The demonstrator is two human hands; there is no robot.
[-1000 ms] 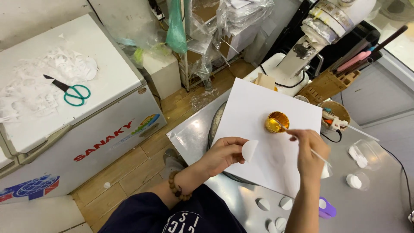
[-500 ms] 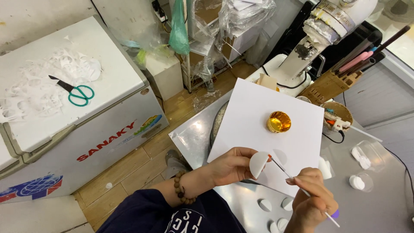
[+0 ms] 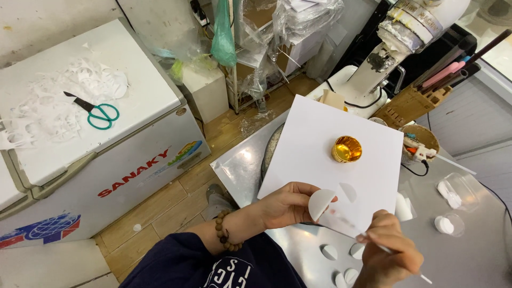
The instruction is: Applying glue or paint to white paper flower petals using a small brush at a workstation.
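My left hand (image 3: 285, 205) pinches a small white half-round piece (image 3: 320, 202) over the near edge of a white board (image 3: 320, 138). A thin stick, probably a brush (image 3: 349, 226), is gripped in my right hand (image 3: 386, 256), its blurred tip reaching toward that piece. A small gold cup (image 3: 346, 149) stands on the board, farther away. Another white half-round piece (image 3: 348, 191) lies on the board just beyond my left hand.
Several white pieces (image 3: 341, 261) lie on the metal table (image 3: 240, 165). A wicker basket (image 3: 421, 141), a wooden tool holder (image 3: 413, 104) and a mixer (image 3: 389, 48) stand behind the board. A chest freezer (image 3: 133, 144) with green scissors (image 3: 96, 113) stands at left.
My right hand left the gold cup and drew the stick back to the white piece in my left hand. My left hand has lifted and turned that piece slightly.
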